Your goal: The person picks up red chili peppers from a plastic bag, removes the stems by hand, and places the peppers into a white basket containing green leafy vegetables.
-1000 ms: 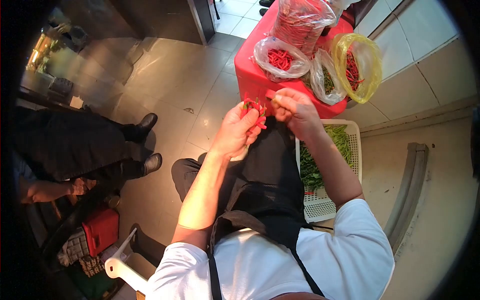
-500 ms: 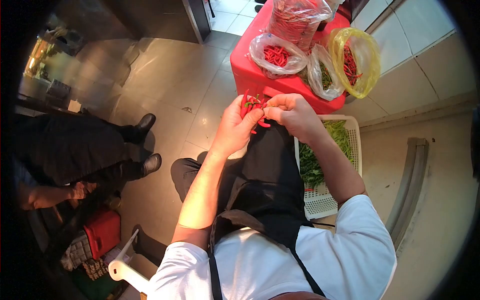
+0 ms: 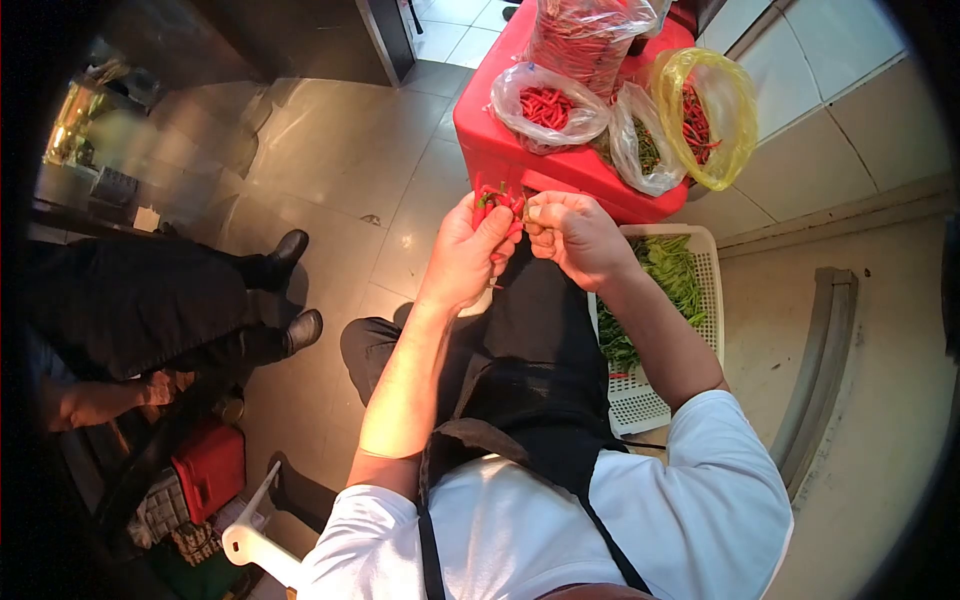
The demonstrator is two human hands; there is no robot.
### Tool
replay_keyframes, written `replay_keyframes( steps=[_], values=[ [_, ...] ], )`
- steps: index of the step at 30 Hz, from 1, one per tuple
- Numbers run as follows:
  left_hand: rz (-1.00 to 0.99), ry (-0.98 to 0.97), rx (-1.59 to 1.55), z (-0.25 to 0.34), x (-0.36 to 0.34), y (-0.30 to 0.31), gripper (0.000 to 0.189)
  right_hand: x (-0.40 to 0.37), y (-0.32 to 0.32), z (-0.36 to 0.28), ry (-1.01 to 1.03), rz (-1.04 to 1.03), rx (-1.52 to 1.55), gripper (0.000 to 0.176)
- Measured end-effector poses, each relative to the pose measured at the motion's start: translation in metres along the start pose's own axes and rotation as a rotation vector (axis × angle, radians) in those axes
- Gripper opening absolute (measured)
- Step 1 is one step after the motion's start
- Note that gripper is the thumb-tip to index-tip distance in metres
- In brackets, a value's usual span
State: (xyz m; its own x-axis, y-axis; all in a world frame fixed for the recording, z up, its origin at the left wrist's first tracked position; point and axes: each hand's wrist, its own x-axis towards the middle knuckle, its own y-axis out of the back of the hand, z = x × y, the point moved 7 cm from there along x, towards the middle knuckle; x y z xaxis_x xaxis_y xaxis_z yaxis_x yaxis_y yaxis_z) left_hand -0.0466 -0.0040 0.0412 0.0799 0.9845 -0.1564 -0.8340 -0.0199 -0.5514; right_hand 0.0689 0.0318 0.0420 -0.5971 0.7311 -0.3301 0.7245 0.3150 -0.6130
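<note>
My left hand [image 3: 462,258] is closed around a small bunch of red chilies [image 3: 492,203], their green stems sticking up past the thumb. Close beside it, my right hand [image 3: 578,238] pinches a thin greenish chili stem [image 3: 526,207] between thumb and forefinger. Beyond both hands is a red plastic box [image 3: 478,115]. On it stand an open clear bag of red chilies [image 3: 546,108], a clear bag with green bits [image 3: 648,152] and a yellow bag [image 3: 738,120] with darker red chilies inside.
A large clear bag packed with red chilies [image 3: 580,52] stands behind the smaller ones. A white basket [image 3: 640,412] of leafy greens [image 3: 665,275] is by my right arm. At the left sits another person in dark trousers [image 3: 150,305], near a red container [image 3: 210,470].
My right hand has drawn slightly away from the bunch and now pinches the stem in view. The left hand still grips the chilies. The view has shifted a little.
</note>
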Motion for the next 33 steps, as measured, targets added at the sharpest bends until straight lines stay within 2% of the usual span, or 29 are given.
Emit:
replay_keyframes(
  steps=[3,4,6,8,10,12,13,14,16,18,19,20,21,22,24,30,33],
  values=[
    [0.041,0.024,-0.053,-0.006,0.000,0.005,0.023,0.001,0.015,-0.009,0.182,0.051,-0.059,0.005],
    [0.056,0.040,-0.062,-0.010,0.000,0.007,0.022,-0.009,0.025,-0.031,0.300,0.222,-0.395,0.009],
    [0.063,0.042,-0.089,-0.012,0.000,0.012,0.024,-0.018,0.061,-0.074,0.804,0.494,-0.796,0.011],
    [0.072,0.038,-0.127,-0.012,-0.002,0.016,0.025,-0.023,0.096,-0.110,0.835,0.761,-0.944,0.014],
    [0.068,0.028,-0.178,-0.011,-0.002,0.016,0.027,-0.015,0.129,-0.135,0.638,0.938,-1.413,0.019],
    [0.062,0.045,-0.204,-0.014,-0.001,0.015,0.029,0.000,0.164,-0.136,0.774,0.935,-1.709,0.024],
    [0.054,0.044,-0.221,-0.014,0.001,0.014,0.030,0.004,0.155,-0.136,0.846,0.931,-1.859,0.026],
    [0.047,0.042,-0.239,-0.015,0.003,0.013,0.030,0.006,0.161,-0.135,0.821,0.860,-1.627,0.028],
    [0.056,0.030,-0.214,-0.016,0.005,0.015,0.031,-0.009,0.105,-0.117,0.732,0.705,-1.171,0.032],
    [0.062,0.034,-0.201,-0.020,0.009,0.011,0.028,-0.012,0.043,-0.078,0.607,0.282,-0.875,0.038],
    [0.054,0.042,-0.193,-0.022,0.009,0.008,0.029,-0.014,0.016,-0.057,0.579,0.147,-0.806,0.040],
    [0.042,0.050,-0.182,-0.024,0.010,0.004,0.030,-0.010,0.005,-0.037,0.488,0.101,-0.843,0.043],
    [0.031,0.057,-0.172,-0.025,0.011,0.001,0.031,-0.007,-0.004,-0.025,0.467,0.044,-0.872,0.040],
    [0.045,0.051,-0.168,-0.026,0.011,0.002,0.031,-0.013,-0.019,-0.031,0.640,0.136,-1.052,0.033],
    [0.075,0.028,-0.165,-0.027,0.012,0.008,0.030,-0.016,-0.030,-0.031,0.787,0.160,-1.210,0.027],
    [0.127,0.054,-0.235,-0.041,0.009,0.023,0.030,-0.013,-0.032,-0.019,0.919,0.040,-1.253,0.016],
    [0.152,0.093,-0.271,-0.039,0.006,0.028,0.029,-0.004,-0.019,-0.027,0.673,0.067,-1.072,0.011]
  ],
)
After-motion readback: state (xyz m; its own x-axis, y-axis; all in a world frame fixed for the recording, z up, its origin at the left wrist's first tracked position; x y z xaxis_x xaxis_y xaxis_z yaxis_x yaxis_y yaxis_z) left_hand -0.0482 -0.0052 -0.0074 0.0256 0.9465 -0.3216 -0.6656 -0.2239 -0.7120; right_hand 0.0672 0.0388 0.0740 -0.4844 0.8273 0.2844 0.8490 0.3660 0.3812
